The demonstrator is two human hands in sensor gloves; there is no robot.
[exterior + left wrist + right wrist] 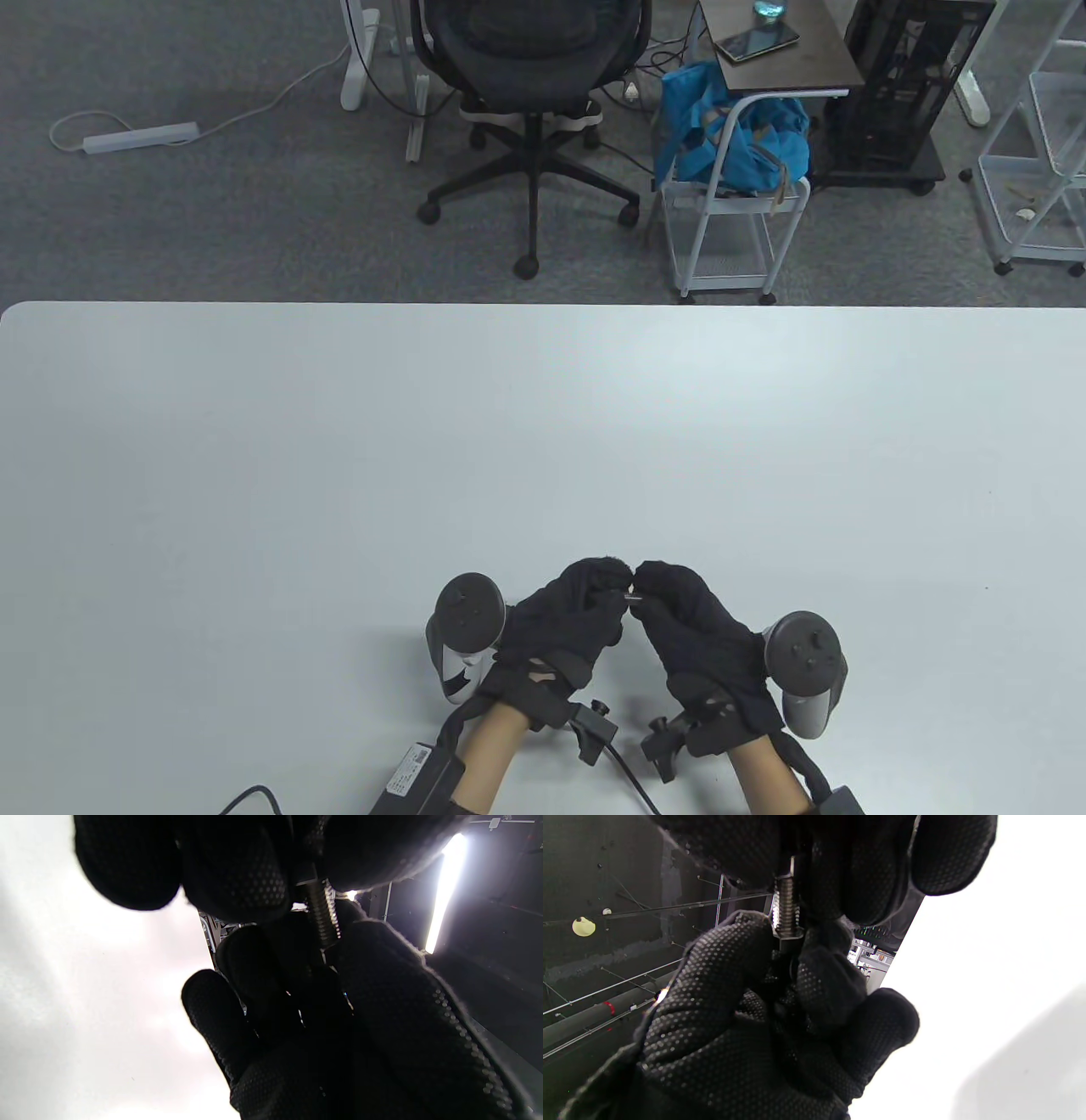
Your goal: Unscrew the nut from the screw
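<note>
Pale grey table (339, 441) runs under our two gloved hands, which meet fingertip to fingertip near its front edge. Between them lies the screw (632, 598), its long axis running hand to hand, raised above the surface. Our left hand (564, 620) pinches one end; our right hand (696, 632) pinches the other. In the right wrist view the nut (787, 938) sits at the left hand's fingertips, with bare thread (785, 910) toward the right. No brand or writing is legible on either.

Black dotted gloves (721, 1035) (silver screw (785, 910))
</note>
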